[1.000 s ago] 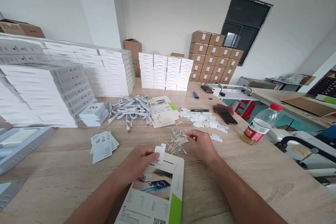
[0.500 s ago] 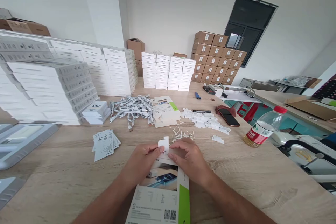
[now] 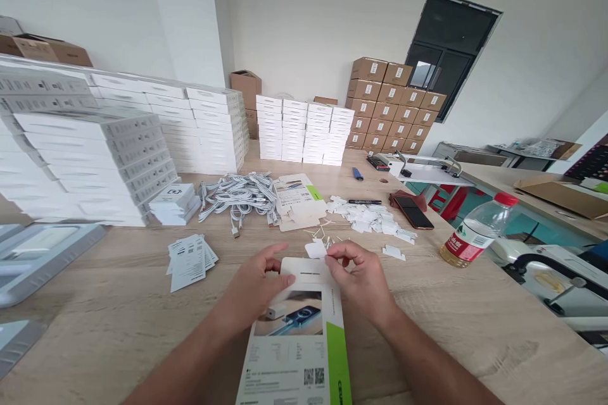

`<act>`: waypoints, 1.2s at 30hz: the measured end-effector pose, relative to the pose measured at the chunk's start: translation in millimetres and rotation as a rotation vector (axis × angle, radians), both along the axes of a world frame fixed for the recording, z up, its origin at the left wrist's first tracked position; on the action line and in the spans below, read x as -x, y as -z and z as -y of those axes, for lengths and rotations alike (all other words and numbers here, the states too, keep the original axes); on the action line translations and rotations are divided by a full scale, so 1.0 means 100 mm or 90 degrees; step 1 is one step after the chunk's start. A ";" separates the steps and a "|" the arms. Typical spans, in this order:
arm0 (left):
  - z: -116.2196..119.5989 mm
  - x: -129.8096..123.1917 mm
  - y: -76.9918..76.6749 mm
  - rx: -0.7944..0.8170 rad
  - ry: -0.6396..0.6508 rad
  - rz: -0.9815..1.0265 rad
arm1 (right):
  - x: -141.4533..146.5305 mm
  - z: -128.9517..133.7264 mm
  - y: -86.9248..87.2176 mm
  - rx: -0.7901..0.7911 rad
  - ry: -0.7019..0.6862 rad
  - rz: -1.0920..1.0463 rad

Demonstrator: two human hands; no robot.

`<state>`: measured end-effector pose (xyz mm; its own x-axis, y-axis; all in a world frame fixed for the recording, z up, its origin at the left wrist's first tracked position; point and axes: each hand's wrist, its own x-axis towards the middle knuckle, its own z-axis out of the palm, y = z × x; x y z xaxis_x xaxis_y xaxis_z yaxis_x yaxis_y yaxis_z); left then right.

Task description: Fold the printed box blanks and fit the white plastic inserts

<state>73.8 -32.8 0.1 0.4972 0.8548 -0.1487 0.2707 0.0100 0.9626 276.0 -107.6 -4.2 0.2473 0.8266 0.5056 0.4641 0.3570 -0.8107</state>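
Observation:
A flat printed cardboard box (image 3: 289,354), white with a green stripe and a picture of a phone and cable, stands tilted in front of me. At its upper left edge, my left hand (image 3: 254,285) grips the box, thumb on the front face and index finger stretched out. My right hand (image 3: 363,278) pinches a small white paper piece (image 3: 315,249) by its right side, just above the box's top. Whether this piece is joined to the box I cannot tell. Thin white sticks (image 3: 325,237) lie beyond, partly hidden by my right hand.
White cables (image 3: 247,196) and white paper pieces (image 3: 375,218) lie farther back. Leaflets (image 3: 190,262) and white box stacks (image 3: 95,158) are at left. A phone (image 3: 413,211) and a bottle (image 3: 479,231) stand along the right edge, the phone lying flat.
My left hand has let go of the white paper piece and holds the box's edge. The piece has moved up and right in my right hand, uncovering the box top.

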 end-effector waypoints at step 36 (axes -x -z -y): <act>0.07 0.05 -0.15 -0.053 0.047 0.059 | 0.08 0.06 0.02 -0.154 -0.040 0.328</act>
